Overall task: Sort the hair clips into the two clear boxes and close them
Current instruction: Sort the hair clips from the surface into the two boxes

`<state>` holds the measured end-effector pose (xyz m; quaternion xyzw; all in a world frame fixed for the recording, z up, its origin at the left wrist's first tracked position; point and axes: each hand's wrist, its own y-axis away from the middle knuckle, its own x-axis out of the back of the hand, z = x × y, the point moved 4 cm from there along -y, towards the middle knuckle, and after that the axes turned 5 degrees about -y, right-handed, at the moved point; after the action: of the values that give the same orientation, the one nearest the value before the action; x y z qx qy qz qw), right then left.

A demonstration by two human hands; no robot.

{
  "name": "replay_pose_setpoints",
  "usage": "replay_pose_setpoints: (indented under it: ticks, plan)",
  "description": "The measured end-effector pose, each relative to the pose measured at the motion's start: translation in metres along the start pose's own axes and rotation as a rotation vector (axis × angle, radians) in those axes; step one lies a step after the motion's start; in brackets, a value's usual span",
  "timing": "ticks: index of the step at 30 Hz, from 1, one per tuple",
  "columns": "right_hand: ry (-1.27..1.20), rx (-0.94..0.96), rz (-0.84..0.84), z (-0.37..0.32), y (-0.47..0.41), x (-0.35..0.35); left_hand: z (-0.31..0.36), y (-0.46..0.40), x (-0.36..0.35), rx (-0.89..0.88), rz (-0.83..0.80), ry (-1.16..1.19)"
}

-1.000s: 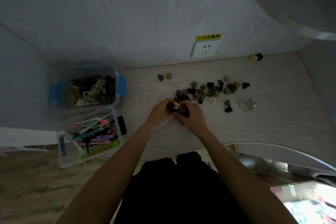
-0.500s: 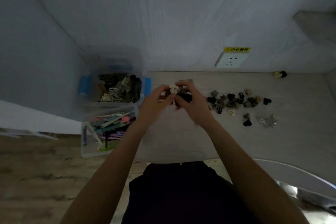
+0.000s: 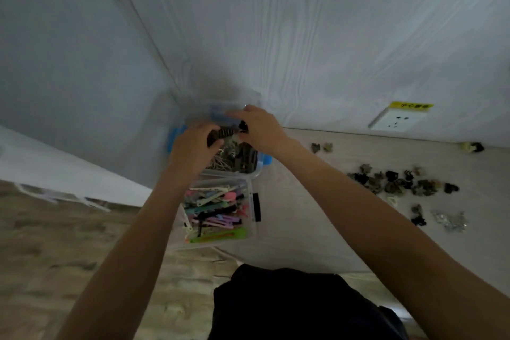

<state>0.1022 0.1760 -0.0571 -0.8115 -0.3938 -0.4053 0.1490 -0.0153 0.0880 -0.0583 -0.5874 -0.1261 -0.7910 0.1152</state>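
Right now the near box [image 3: 249, 229] sits close to me with long bright clips [image 3: 215, 212] in it, so it stays out of this job. Behind it, touching, is the far box [image 3: 258, 172] with the blue latches, and it holds small dark claw clips like mine. That is why both my hands are over it. My left hand [image 3: 190, 146] and my right hand [image 3: 259, 127] are curled in together, pinching a bunch of little clips [image 3: 226, 131] between them. More small clips [image 3: 400, 182] wait on the desk [image 3: 317, 215] to my right.
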Motion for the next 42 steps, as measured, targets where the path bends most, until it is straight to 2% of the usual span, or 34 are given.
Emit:
replay_pose_setpoints:
  ticks: [3,7,11,13,15,17,20,23,25,27,31,35,42]
  plan:
    - [0.16,0.078,-0.013,-0.001,-0.005,-0.001,-0.003,-0.001,-0.001,0.006,0.005,-0.068]
    - [0.192,0.105,0.002,0.003,0.003,0.004,0.002,0.003,0.001,-0.08,0.186,0.042]
    - [-0.006,0.116,0.249,0.018,0.048,0.027,0.034,0.019,0.002,-0.08,0.329,0.167]
    - [-0.08,0.033,0.377,0.04,0.087,0.036,0.066,0.029,0.003,-0.157,0.42,0.161]
    - [-0.08,-0.101,0.459,0.068,0.133,0.039,0.105,0.039,-0.006,-0.288,0.433,0.207]
    - [-0.07,-0.258,0.484,0.093,0.172,0.034,0.136,0.044,-0.025,-0.386,0.337,0.28]
    - [-0.015,-0.516,0.419,0.138,0.218,0.026,0.183,0.042,-0.066,-0.507,0.028,0.281]
    - [-0.01,-0.762,0.267,0.179,0.251,0.022,0.213,0.037,-0.116,-0.441,-0.393,0.085]
    - [0.022,-0.851,0.219,0.196,0.262,0.023,0.224,0.039,-0.14,-0.38,-0.517,-0.002]
    - [0.055,-0.897,0.238,0.205,0.266,0.026,0.229,0.042,-0.159,-0.358,-0.559,-0.043]
    - [0.038,-0.921,0.387,0.219,0.277,0.044,0.236,0.043,-0.176,-0.38,-0.511,-0.124]
    - [-0.055,-0.931,0.302,0.225,0.281,0.044,0.237,0.037,-0.178,-0.342,-0.475,0.062]
    - [-0.169,-0.727,0.289,0.199,0.251,0.02,0.237,0.039,-0.176,-0.195,-0.433,0.327]
